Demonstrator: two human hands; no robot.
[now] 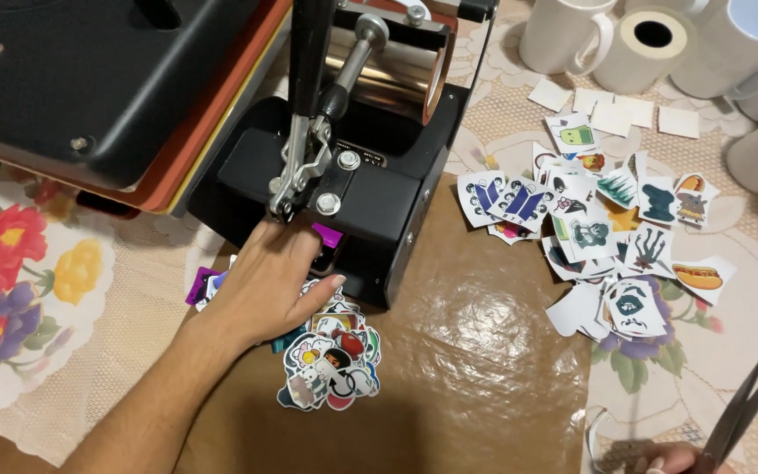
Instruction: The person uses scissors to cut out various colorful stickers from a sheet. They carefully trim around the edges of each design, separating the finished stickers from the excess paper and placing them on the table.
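Left hand (265,281), its grip spread, rests on the sticker pile (331,360) beside the press (370,202).

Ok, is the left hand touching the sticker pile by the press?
Touching. The head view shows the left hand lying palm down on the sticker pile, fingers spread over its top stickers.

Floral tablecloth (28,290); brown sheet (467,351); stickers (331,360); mugs (563,35)

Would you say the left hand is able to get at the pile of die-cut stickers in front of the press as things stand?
Probably yes. The left hand rests right over the upper part of the sticker pile, fingers spread, beside the black press; nothing lies between hand and pile.
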